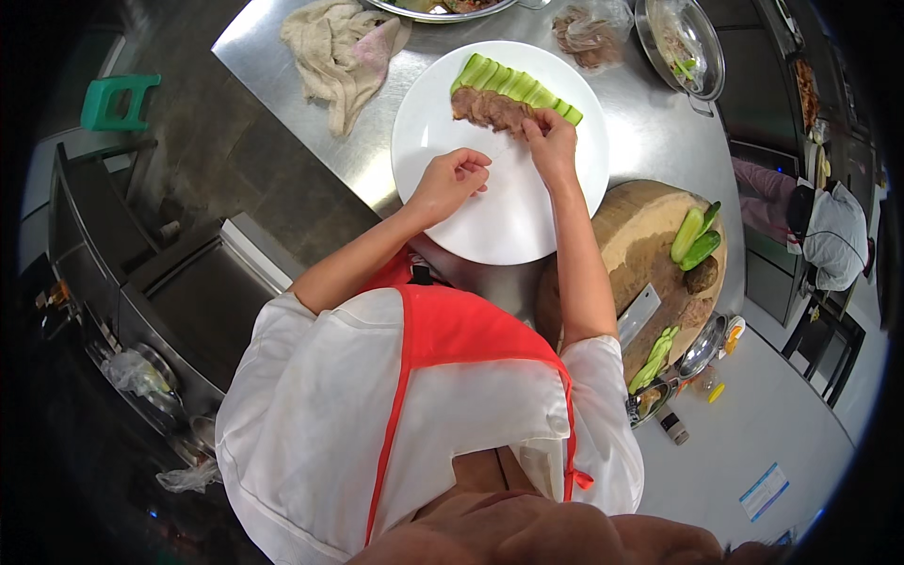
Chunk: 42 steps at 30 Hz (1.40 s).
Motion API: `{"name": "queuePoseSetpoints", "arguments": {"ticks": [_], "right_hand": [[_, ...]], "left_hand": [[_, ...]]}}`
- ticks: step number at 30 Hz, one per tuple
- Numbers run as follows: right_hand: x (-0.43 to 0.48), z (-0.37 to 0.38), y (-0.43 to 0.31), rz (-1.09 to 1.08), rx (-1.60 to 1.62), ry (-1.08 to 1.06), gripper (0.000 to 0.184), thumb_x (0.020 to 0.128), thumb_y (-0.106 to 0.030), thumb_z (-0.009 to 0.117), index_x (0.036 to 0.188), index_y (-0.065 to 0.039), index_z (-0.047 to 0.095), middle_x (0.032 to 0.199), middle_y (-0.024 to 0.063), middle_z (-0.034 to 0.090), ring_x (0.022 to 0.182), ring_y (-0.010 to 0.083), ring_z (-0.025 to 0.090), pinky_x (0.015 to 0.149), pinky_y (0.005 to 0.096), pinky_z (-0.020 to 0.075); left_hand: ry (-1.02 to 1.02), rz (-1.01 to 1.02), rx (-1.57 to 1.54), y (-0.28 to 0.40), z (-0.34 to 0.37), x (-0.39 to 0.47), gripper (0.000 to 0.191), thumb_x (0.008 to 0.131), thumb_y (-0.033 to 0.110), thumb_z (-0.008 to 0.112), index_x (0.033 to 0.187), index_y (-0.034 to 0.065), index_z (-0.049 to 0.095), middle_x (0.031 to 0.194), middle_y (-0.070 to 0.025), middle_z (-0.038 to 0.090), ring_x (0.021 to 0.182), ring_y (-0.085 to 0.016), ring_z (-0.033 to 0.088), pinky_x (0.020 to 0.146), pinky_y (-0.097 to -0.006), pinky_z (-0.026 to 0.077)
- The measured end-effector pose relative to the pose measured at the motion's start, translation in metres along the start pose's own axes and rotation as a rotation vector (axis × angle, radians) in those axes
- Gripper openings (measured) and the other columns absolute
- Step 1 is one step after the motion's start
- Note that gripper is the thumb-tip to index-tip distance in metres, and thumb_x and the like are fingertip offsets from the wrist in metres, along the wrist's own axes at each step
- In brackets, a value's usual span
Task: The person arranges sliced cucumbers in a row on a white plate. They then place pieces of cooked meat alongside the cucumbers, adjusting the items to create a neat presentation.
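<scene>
A large round white plate (pixel 452 205) lies on the steel table before me. Near its far rim runs an overlapping row of green cucumber slices (pixel 519 85), with a row of brown sliced meat (pixel 491 111) along its near side. My right hand (pixel 552 141) pinches the right end of the meat row between thumb and fingers, close to the cucumber. Its fingertips partly cover the slice there. Over the left part of the plate hovers my left hand (pixel 452 182), fingers loosely curled and apart, with nothing visible in them.
A round wooden chopping block (pixel 614 233) at right carries a cleaver (pixel 639 313), cucumber pieces (pixel 686 236) and a dark brown lump (pixel 701 275). Around the plate are a cloth (pixel 339 63), bagged meat (pixel 590 35) and a steel pan (pixel 713 70). A green stool (pixel 116 102) stands left.
</scene>
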State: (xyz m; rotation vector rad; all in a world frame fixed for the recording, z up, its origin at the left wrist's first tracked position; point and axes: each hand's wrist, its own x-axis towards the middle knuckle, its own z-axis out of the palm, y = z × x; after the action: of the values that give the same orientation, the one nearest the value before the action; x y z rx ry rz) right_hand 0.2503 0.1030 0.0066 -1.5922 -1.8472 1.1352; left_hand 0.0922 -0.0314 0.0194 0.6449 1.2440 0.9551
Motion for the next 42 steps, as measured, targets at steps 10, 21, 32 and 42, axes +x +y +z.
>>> {"name": "queuePoseSetpoints", "arguments": {"ticks": [10,21,32,42], "right_hand": [[-0.005,0.002,-0.015,-0.125,-0.327,0.114,0.025,0.08,-0.008,0.071,0.101,0.003,0.064,0.075,0.0143,0.067,0.067,0.0255,0.066,0.066,0.035,0.0524],[-0.013,0.003,-0.032,-0.126,-0.588,0.128,0.029,0.077,-0.015,0.073,0.1,-0.001,0.062,0.089,0.0179,0.063,0.083,0.0374,0.063,0.071,0.0463,0.0507],[-0.017,-0.003,-0.027,-0.246,-0.528,0.231,0.023,0.081,-0.016,0.07,0.096,-0.002,0.061,0.092,0.0183,0.059,0.078,0.0388,0.062,0.065,0.0473,0.0512],[-0.013,-0.02,-0.036,-0.225,-0.499,0.19,0.014,0.08,-0.01,0.066,0.092,-0.003,0.065,0.087,0.0167,0.061,0.077,0.0369,0.063,0.067,0.0464,0.0515]], "left_hand": [[-0.003,0.03,0.072,-0.002,-0.004,0.0,0.023,0.092,0.011,0.061,0.112,-0.0002,0.06,0.095,-0.0023,0.062,0.082,-0.009,0.063,0.072,-0.0233,0.051],[0.021,0.076,0.188,-0.005,-0.003,0.003,0.023,0.09,0.009,0.062,0.111,-0.0001,0.062,0.093,-0.0019,0.064,0.08,-0.008,0.061,0.073,-0.0224,0.049],[0.11,0.19,0.32,0.005,-0.009,0.004,0.02,0.089,0.01,0.064,0.107,0.0022,0.063,0.089,-0.002,0.064,0.074,-0.007,0.056,0.068,-0.0233,0.048],[0.247,0.328,0.421,0.024,-0.021,0.008,0.016,0.087,0.007,0.066,0.102,0.0031,0.067,0.089,-0.0035,0.065,0.07,-0.009,0.058,0.065,-0.0242,0.048]]}}
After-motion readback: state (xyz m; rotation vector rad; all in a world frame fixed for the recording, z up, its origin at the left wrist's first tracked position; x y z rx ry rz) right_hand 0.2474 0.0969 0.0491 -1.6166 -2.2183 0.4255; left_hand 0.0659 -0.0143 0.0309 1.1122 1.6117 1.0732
